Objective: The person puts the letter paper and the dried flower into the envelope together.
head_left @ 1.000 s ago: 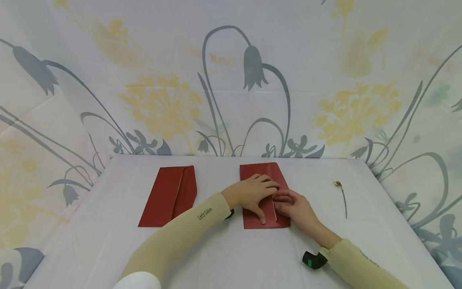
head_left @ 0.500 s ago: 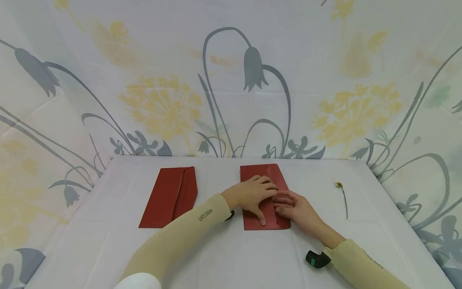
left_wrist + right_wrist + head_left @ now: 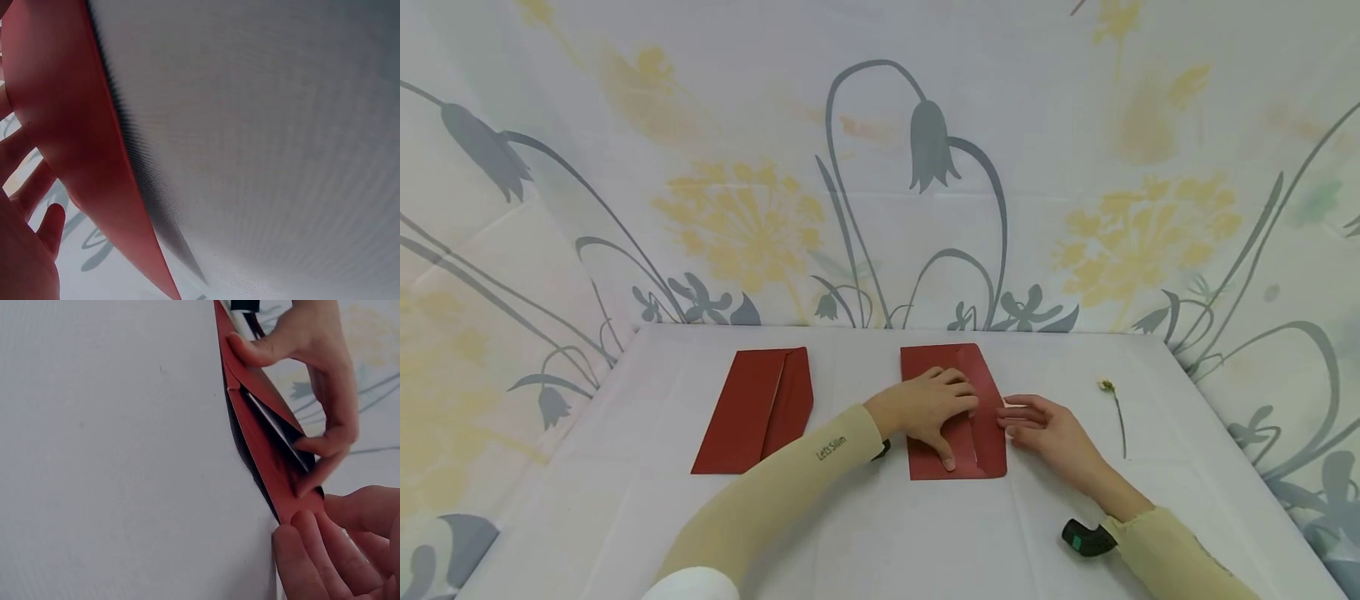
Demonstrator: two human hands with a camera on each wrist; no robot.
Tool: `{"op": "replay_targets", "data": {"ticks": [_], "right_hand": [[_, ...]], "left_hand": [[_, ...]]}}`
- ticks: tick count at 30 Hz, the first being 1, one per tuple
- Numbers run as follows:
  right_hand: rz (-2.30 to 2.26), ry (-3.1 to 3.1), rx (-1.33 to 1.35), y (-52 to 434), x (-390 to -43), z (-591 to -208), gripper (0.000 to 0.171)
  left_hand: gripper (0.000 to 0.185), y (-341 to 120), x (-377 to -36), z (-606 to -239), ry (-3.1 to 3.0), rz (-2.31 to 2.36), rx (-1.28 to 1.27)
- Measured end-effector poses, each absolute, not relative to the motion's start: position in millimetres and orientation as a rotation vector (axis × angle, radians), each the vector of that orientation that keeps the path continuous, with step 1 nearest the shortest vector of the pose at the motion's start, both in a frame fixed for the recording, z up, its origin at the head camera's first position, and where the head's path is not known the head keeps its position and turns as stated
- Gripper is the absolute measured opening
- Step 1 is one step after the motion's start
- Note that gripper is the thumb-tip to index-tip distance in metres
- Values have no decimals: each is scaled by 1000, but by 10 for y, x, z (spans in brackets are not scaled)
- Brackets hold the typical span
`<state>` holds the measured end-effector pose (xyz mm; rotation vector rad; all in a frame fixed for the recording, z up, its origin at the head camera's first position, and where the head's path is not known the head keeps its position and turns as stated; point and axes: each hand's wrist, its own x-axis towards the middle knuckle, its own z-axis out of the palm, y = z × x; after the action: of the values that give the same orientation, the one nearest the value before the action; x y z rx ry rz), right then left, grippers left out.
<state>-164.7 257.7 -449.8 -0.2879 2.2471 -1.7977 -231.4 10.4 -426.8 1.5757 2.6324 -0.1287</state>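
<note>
Two red envelopes from my head view, second envelope (image 3: 752, 410) lying apart at left, my left hand (image 3: 928, 407) flat on the right envelope (image 3: 953, 412), my right hand (image 3: 1048, 429) relaxed at its edge, one dried flower (image 3: 1114, 411) beyond, left wrist view showing red paper, right wrist view showing its flap (image 3: 262, 419) ajar, contents unclear.

Both hands' fingertips (image 3: 300, 544) on a red envelope (image 3: 265, 434).

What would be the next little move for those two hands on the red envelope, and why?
Probably the right hand slides back onto the right envelope to press its flap down. The left hand already lies flat on it, while the right hand's fingertips sit just at its right edge, and the flap still shows a slightly raised seam.
</note>
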Motion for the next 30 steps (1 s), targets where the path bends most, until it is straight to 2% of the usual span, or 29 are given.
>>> {"op": "replay_targets", "data": {"ticks": [7,22,30], "right_hand": [[-1775,2400,-223,2850,-1676,-4411,50],[-1765,2698,59,3727,-1703,-4308,37],[-1333,2913,191,3924,-1672,-4405,48]], "left_hand": [[74,78,-2298,-4244,2641,-104,1571],[71,70,-2295,-4255,2644,-68,1567],[69,89,-2266,-4212,2633,-91,1539]]}}
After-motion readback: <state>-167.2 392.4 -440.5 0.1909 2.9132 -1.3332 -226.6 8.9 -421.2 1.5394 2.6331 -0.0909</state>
